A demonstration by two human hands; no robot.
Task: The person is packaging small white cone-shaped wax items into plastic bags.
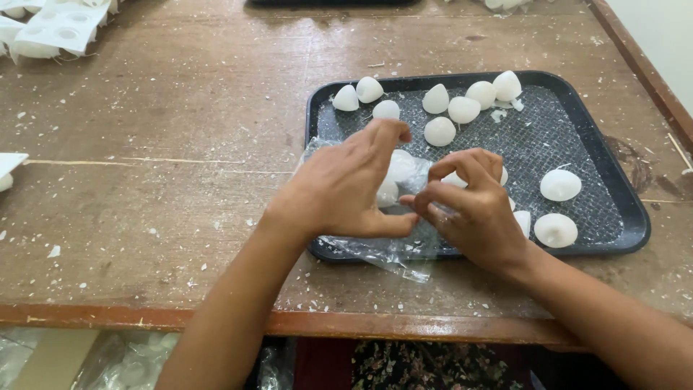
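Observation:
A black tray (613, 180) lies on a worn wooden table and holds several white cone-shaped wax pieces (439, 131). A clear plastic bag (375, 253) is spread over the tray's near left corner, with a few white pieces (401, 165) inside it. My left hand (346, 188) rests on top of the bag with its fingers curved over those pieces. My right hand (473, 206) sits beside it and pinches the plastic between thumb and fingers. Two white pieces (560, 185) lie to the right of my right hand.
White moulded plastic sheets (58, 27) lie at the table's far left corner. A white scrap (9, 165) sits at the left edge. Wax crumbs are scattered over the table (159, 180). Clear bags (130, 361) lie below the table's front edge.

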